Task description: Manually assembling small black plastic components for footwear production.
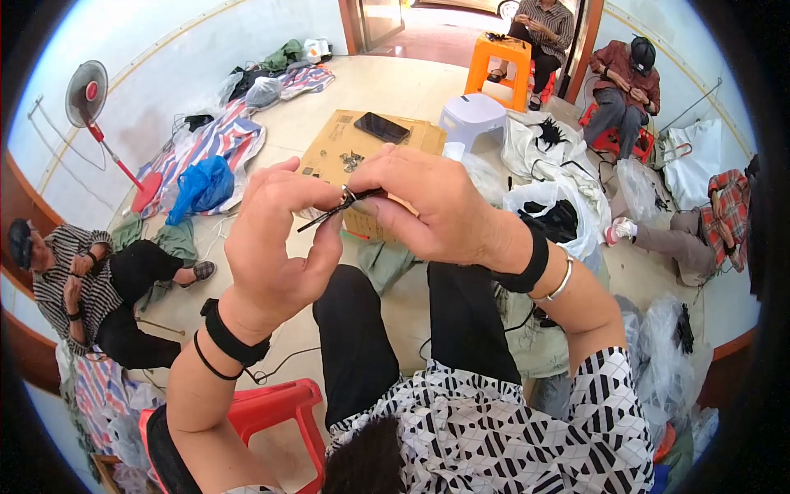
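My left hand (pixel 276 235) and my right hand (pixel 440 202) meet in front of me, above the near edge of a cardboard box. Between both thumbs and forefingers is a thin black strap (pixel 368 195) with a small shiny metal piece (pixel 346 196) on it. One narrow end of the strap sticks out below my left fingers. Its other end runs under my right fingertips, where part of it is hidden. Beyond my hands, small dark metal pieces (pixel 351 160) lie loose on the cardboard box (pixel 322 142), near a black phone (pixel 381 128).
A white stool (pixel 473 115) and plastic bags of black pieces (pixel 553 216) stand to the right. An orange stool (pixel 500 70) is by the doorway. At left are a fan (pixel 88 95), a blue bag (pixel 202 188) and striped sheeting. Several people sit around the room.
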A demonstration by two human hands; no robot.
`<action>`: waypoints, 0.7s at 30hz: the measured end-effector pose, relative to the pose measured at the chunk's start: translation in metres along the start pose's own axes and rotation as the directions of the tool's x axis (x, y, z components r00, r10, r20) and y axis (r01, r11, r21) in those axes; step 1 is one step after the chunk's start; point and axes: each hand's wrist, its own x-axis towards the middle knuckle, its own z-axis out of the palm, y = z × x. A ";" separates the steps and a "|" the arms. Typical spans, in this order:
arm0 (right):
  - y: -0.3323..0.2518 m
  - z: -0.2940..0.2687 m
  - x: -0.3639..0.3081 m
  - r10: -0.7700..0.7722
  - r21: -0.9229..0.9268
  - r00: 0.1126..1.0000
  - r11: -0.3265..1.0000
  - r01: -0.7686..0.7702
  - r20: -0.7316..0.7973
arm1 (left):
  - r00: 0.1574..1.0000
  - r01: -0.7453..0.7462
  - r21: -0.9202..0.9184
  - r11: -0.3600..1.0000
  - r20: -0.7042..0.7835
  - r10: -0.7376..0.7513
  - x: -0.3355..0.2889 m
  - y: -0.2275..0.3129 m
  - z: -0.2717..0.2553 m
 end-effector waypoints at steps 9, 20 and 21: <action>-0.004 0.009 0.005 -0.027 -0.166 0.979 0.986 -0.007 -0.204 | 0.988 0.107 0.060 0.992 -0.117 -0.100 0.000 0.001 0.009; -0.002 0.011 0.008 -0.084 -0.337 0.956 0.941 -0.015 -0.279 | 0.966 0.083 -0.010 0.997 -0.246 -0.082 -0.007 -0.008 0.019; -0.004 0.009 0.008 -0.084 -0.335 0.957 0.942 -0.015 -0.279 | 0.966 0.084 -0.009 0.996 -0.246 -0.083 -0.007 -0.008 0.019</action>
